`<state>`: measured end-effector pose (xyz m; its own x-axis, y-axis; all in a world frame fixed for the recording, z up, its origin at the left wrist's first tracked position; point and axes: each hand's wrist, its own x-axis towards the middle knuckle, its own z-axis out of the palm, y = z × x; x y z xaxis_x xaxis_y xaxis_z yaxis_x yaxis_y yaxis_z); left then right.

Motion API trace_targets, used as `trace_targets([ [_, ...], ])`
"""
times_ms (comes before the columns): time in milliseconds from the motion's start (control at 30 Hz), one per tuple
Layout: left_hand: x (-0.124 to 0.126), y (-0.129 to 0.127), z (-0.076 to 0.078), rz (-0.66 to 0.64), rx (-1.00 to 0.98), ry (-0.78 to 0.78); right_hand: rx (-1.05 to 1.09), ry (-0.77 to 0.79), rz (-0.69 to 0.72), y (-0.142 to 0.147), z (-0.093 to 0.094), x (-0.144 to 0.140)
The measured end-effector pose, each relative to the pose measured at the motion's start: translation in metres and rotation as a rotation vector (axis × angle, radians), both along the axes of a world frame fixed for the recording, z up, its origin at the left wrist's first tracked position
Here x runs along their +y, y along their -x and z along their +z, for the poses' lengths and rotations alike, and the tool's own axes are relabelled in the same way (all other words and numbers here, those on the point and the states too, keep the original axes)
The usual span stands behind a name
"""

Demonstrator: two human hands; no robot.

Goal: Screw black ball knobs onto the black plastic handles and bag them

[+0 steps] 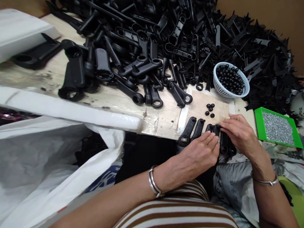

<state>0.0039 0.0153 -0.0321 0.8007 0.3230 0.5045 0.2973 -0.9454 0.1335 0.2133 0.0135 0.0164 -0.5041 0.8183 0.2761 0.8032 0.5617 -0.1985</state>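
Observation:
Black plastic crank handles (188,130) stand in a row at the table's near edge, each with a ring end towards me and a small peg at the far end. My left hand (199,153) lies over the middle of the row, fingers stretched out flat on the handles; its thumb is hidden. At the far end of a middle handle (216,129), my right hand (241,133) has its thumb and fingertips pinched together; anything between them is too small to make out. Several small black round knobs (210,107) lie loose on the board just beyond the row.
A pale blue basket (215,80) of black knobs stands beyond my right hand. Right of it, a green tray (258,125) holds small silver metal pieces. Black plastic parts (152,41) heap across the back. A white foam strip (71,106) and white sack (95,133) are at left.

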Motion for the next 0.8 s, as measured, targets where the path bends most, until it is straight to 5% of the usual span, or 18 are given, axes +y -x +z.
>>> trace_targets([
  [500,0.000,0.002,-0.004,-0.028,-0.008,0.029,-0.047,0.092,-0.055,0.002,0.005,0.003],
  [800,-0.001,0.002,-0.006,-0.014,-0.017,0.017,-0.054,-0.025,-0.162,-0.003,0.016,-0.009],
])
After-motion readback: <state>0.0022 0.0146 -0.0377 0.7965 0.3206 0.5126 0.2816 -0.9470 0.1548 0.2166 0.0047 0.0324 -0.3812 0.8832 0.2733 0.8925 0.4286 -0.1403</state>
